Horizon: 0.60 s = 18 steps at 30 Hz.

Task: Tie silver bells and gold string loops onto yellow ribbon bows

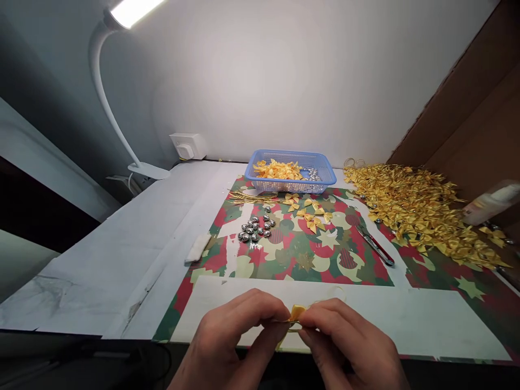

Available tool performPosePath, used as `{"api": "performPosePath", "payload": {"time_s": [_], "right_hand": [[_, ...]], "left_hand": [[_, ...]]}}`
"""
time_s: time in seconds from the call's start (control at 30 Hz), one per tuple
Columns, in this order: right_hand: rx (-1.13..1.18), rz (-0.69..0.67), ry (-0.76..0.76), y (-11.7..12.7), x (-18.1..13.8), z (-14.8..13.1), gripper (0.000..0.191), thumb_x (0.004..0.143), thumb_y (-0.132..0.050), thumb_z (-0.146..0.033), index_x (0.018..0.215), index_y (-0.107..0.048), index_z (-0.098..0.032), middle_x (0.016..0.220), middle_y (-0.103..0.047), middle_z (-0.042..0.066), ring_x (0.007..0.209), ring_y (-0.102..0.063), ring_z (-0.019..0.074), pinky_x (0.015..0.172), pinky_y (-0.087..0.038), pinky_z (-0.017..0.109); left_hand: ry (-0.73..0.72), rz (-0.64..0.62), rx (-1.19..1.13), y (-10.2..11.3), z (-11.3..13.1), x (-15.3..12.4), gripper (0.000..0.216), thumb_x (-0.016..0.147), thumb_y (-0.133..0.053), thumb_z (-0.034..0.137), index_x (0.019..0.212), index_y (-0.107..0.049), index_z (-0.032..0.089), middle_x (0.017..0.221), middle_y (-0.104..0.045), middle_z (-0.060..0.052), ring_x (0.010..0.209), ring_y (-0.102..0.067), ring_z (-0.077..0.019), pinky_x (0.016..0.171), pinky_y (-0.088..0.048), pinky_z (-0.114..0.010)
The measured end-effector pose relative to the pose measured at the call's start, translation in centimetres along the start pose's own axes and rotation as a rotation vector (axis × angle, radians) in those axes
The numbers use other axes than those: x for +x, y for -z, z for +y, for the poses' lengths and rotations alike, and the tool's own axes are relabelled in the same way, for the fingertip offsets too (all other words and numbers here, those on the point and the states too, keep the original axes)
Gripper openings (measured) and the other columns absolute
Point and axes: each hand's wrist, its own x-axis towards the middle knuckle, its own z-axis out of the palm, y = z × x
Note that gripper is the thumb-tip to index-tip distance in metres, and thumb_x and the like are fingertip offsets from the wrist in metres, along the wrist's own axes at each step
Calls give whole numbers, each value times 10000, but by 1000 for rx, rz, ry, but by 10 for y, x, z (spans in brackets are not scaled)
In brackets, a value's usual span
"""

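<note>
At the table's front edge, my left hand (244,336) and my right hand (349,336) pinch a small yellow ribbon bow (298,312) between their fingertips. A thin gold cord seems to run across the bow, partly hidden by the fingers. Beyond the hands lie several silver jingle bells (255,227) in a loose cluster. Several loose yellow bows (312,214) rest to the right of the bells. Gold cords (254,197) are bundled behind the bells. Red-handled snips (376,245) lie to the right.
A blue plastic basket (292,187) holds yellow bows and silver bells at the back. A large heap of gold bows (410,206) covers the right side, beside a white bottle (491,203). A white desk lamp (103,92) stands left. A pale block (197,248) lies on the left.
</note>
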Motion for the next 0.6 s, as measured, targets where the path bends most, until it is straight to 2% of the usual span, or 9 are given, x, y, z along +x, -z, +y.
{"api": "performPosePath", "payload": {"time_s": [0.17, 0.4, 0.6], "right_hand": [[-62, -44, 32, 1, -1, 1, 206, 910, -554, -43, 1020, -641, -195, 855, -657, 37, 717, -619, 136, 615, -504, 229], [-129, -38, 50, 2, 1, -3, 188, 920, -554, -45, 1009, -645, -185, 831, -650, 32, 711, -607, 134, 619, -495, 233], [-145, -21, 88, 0, 1, -1, 165, 913, -569, -49, 995, -641, -173, 824, -654, 37, 707, -609, 140, 614, -494, 237]], "left_hand": [[-44, -17, 28, 0, -1, -3, 115, 923, -580, 170, 880, -640, 259, 776, -677, 35, 677, -645, -142, 619, -501, -220], [-18, -33, 34, -2, 0, -3, 135, 941, -553, 186, 862, -637, 257, 758, -650, 37, 661, -608, -139, 608, -468, -227], [-88, -62, -23, 0, -3, -4, 193, 949, -515, 127, 922, -630, 279, 829, -665, 31, 724, -613, -153, 669, -480, -250]]}}
